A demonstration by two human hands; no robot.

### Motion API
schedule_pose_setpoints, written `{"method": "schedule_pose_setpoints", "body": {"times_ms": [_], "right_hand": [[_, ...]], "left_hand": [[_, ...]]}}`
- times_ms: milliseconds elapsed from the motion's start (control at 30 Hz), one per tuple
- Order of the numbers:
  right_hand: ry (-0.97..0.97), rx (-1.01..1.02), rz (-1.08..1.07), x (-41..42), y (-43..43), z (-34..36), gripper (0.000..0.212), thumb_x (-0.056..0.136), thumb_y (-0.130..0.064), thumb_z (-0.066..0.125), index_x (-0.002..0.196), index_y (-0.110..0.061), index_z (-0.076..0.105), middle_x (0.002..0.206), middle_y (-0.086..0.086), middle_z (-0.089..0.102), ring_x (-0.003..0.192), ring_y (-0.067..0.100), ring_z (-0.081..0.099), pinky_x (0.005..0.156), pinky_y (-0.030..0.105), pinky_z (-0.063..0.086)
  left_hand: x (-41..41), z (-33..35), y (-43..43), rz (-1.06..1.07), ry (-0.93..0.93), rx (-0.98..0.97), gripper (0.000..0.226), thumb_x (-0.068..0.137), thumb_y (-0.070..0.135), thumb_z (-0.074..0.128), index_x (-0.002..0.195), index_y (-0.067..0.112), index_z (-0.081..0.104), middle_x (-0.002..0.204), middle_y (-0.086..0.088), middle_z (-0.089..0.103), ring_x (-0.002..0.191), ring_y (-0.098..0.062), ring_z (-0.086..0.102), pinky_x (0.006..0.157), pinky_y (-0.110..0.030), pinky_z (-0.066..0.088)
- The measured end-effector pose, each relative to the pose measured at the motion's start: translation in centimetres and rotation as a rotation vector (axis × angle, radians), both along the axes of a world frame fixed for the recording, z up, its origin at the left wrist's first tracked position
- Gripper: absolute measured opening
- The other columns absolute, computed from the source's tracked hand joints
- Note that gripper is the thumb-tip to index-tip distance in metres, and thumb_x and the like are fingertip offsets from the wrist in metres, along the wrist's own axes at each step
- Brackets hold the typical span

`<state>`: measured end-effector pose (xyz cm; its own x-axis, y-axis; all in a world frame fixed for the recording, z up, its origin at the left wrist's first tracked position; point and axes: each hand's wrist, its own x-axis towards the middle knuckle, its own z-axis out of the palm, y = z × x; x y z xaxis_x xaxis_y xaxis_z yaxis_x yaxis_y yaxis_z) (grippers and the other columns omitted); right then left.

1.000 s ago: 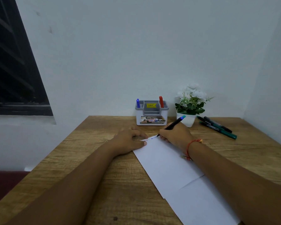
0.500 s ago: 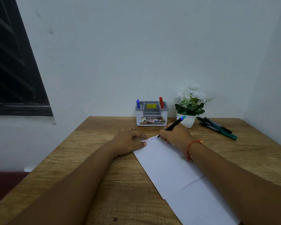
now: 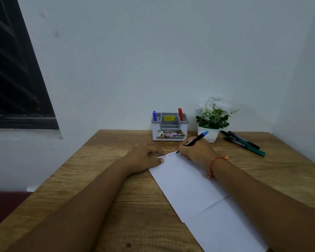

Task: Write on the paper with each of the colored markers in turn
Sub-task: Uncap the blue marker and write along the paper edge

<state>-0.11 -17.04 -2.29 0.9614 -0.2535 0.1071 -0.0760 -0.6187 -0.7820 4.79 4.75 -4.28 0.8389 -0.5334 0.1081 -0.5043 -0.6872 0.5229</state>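
Note:
A long white sheet of paper [image 3: 189, 186] lies at an angle on the wooden table [image 3: 102, 179]. My right hand [image 3: 196, 151] grips a black marker with a blue end [image 3: 196, 140], its tip touching the paper's top edge beside a short line of small writing. My left hand [image 3: 144, 158] rests on the paper's top left corner, thumb pressing the sheet, fingers loosely curled. A blue marker [image 3: 154, 115] and a red marker [image 3: 180, 114] stand in a grey-and-white holder [image 3: 169, 130]. Three dark markers [image 3: 244, 142], with green on at least two, lie at the right.
A small white pot with white flowers [image 3: 212, 122] stands right of the holder, close behind my right hand. White walls close in behind and on the right. A dark window is at the left. A red thread band circles my right wrist.
The marker tip has shifted slightly along the writing line at the paper's top edge. My left hand has stayed on the corner.

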Motion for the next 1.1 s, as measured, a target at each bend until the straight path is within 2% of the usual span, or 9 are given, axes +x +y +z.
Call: {"method": "schedule_pose_setpoints", "body": {"times_ms": [133, 267, 367, 500, 633, 733, 833, 967, 1100], "right_hand": [[-0.006, -0.009, -0.012, 0.0, 0.1, -0.1, 0.018, 0.084, -0.023, 0.063, 0.087, -0.008, 0.073, 0.088, 0.016, 0.076, 0.075, 0.021, 0.064, 0.079, 0.043, 0.057], [0.022, 0.072, 0.002, 0.0, -0.1, -0.1, 0.012, 0.081, -0.022, 0.067, 0.076, -0.013, 0.071, 0.067, 0.003, 0.069, 0.067, 0.015, 0.061, 0.07, 0.035, 0.054], [0.02, 0.089, 0.016, -0.1, -0.3, -0.3, 0.011, 0.082, -0.023, 0.069, 0.08, -0.013, 0.071, 0.07, 0.001, 0.069, 0.068, 0.014, 0.062, 0.069, 0.033, 0.053], [-0.031, -0.007, -0.04, 0.0, 0.1, -0.3, 0.021, 0.084, -0.022, 0.065, 0.094, -0.004, 0.069, 0.079, 0.012, 0.069, 0.073, 0.022, 0.063, 0.073, 0.041, 0.055], [-0.028, -0.037, -0.034, -0.2, 0.2, -0.1, 0.016, 0.086, -0.021, 0.063, 0.087, -0.005, 0.065, 0.074, 0.009, 0.063, 0.068, 0.021, 0.059, 0.064, 0.034, 0.048], [-0.04, 0.065, -0.05, -0.1, -0.1, -0.1, 0.009, 0.087, -0.02, 0.063, 0.082, -0.013, 0.062, 0.075, 0.007, 0.066, 0.064, 0.017, 0.059, 0.061, 0.03, 0.049], [-0.079, 0.215, -0.062, 0.0, -0.3, -0.4, 0.01, 0.091, -0.021, 0.066, 0.085, -0.013, 0.066, 0.079, 0.006, 0.07, 0.066, 0.017, 0.064, 0.074, 0.039, 0.061], [-0.159, 0.228, -0.021, -0.2, -0.4, -0.1, 0.01, 0.091, -0.024, 0.074, 0.087, -0.016, 0.069, 0.077, 0.003, 0.068, 0.067, 0.017, 0.064, 0.071, 0.04, 0.061], [-0.19, 0.345, 0.006, -0.8, 0.1, 0.3, 0.01, 0.09, -0.027, 0.076, 0.082, -0.023, 0.07, 0.083, 0.004, 0.073, 0.077, 0.016, 0.068, 0.062, 0.026, 0.057]], "left_hand": [[-0.6, 0.4, -0.2, 0.004, -0.023, -0.004, 0.032, 0.088, 0.047, 0.064, 0.119, 0.042, 0.065, 0.129, 0.017, 0.052, 0.132, -0.013, 0.039, 0.115, -0.046, 0.028], [-0.8, 0.5, -0.2, -0.002, -0.025, 0.007, 0.032, 0.088, 0.047, 0.064, 0.12, 0.041, 0.065, 0.134, 0.014, 0.052, 0.131, -0.012, 0.039, 0.115, -0.046, 0.028], [-0.6, 0.4, -0.1, 0.005, -0.02, -0.002, 0.031, 0.087, 0.049, 0.064, 0.118, 0.045, 0.065, 0.132, 0.015, 0.051, 0.13, -0.013, 0.039, 0.114, -0.047, 0.03], [-0.8, 0.6, -0.2, 0.008, -0.017, -0.002, 0.031, 0.087, 0.048, 0.065, 0.118, 0.043, 0.065, 0.127, 0.018, 0.05, 0.13, -0.012, 0.039, 0.114, -0.046, 0.029], [-0.8, 0.5, -0.2, 0.018, -0.018, 0.005, 0.032, 0.086, 0.05, 0.065, 0.117, 0.045, 0.065, 0.118, 0.023, 0.047, 0.13, -0.015, 0.038, 0.113, -0.046, 0.032], [-0.8, 0.5, -0.2, 0.01, -0.007, 0.026, 0.035, 0.083, 0.057, 0.063, 0.116, 0.048, 0.063, 0.123, 0.023, 0.048, 0.129, -0.015, 0.039, 0.112, -0.046, 0.033], [-0.9, 0.8, -0.2, 0.051, -0.002, 0.041, 0.05, 0.078, 0.063, 0.063, 0.125, 0.046, 0.057, 0.136, 0.014, 0.051, 0.128, -0.016, 0.043, 0.109, -0.043, 0.039], [-1.3, 1.4, -0.3, 0.197, -0.004, -0.103, 0.052, 0.087, 0.041, 0.07, 0.133, 0.029, 0.05, 0.138, 0.005, 0.051, 0.121, -0.015, 0.049, 0.1, -0.03, 0.042], [-1.2, 1.4, -0.1, 0.344, -0.09, 0.011, 0.033, 0.09, 0.036, 0.065, 0.122, 0.026, 0.063, 0.124, 0.001, 0.062, 0.115, -0.02, 0.055, 0.101, -0.043, 0.045]]}}
